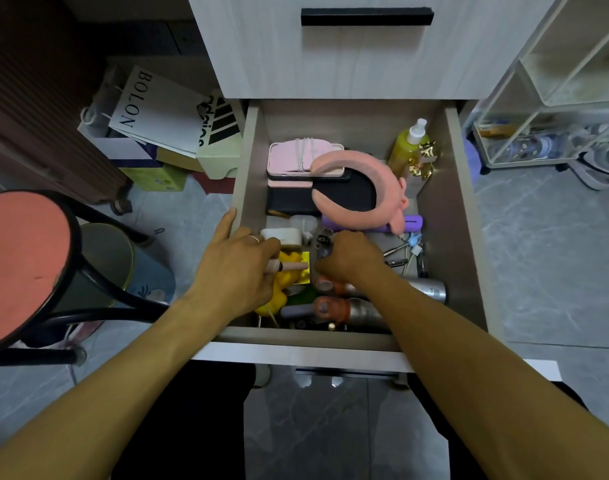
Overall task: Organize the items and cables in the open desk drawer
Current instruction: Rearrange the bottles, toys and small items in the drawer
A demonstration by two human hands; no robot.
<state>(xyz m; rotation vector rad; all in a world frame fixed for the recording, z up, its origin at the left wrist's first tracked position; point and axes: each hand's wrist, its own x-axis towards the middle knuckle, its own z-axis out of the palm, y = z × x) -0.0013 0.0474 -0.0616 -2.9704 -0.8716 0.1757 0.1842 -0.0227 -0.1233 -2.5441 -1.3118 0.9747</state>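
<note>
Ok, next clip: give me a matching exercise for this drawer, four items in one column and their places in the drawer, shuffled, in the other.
Items:
1. spray bottle
2. pink headband
3. silver can
4. yellow toy

Places:
A. front left, under the left hand
B. back right corner
C. front right, by the right forearm
D. middle, lying on the black case

Pairs: 1-B, 2-D, 3-C, 4-A
</note>
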